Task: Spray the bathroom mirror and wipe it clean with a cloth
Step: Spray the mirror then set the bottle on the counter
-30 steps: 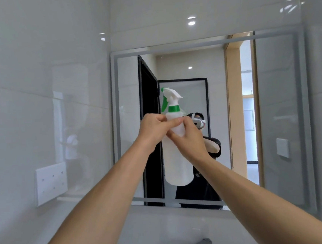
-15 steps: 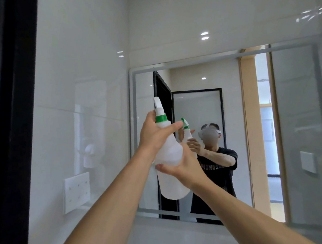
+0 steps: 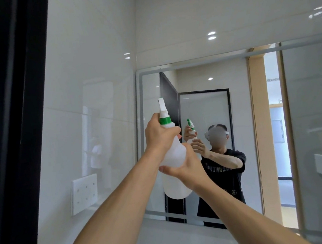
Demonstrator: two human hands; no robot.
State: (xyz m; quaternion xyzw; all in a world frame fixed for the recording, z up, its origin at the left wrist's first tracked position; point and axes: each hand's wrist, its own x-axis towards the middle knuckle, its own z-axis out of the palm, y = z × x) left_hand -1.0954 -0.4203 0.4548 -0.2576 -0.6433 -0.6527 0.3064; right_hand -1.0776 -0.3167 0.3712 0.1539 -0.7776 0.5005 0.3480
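Spray bottle (image 3: pixel 172 159), white with a green collar, is held upright before the left part of the mirror (image 3: pixel 203 108), close to the glass, nozzle turned toward it. Left hand (image 3: pixel 160 136) is wrapped round the neck just below the collar; whether a finger lies on the trigger cannot be told. Right hand (image 3: pixel 187 167) is curled round the body lower down, steadying it.

Judged step: spraying, the glass not yet visibly wetted. The bottle would best be kept upright and the nozzle swept across the glass in short bursts, so that the mist is spread evenly and runs are avoided. The right hand could be freed for the cloth; none is seen.

Around: glossy tiled wall (image 3: pixel 93 69) to the left, carrying a white socket plate (image 3: pixel 84 192); dark door frame (image 3: pixel 15 115) at the far left. Nothing is seen between nozzle and glass.
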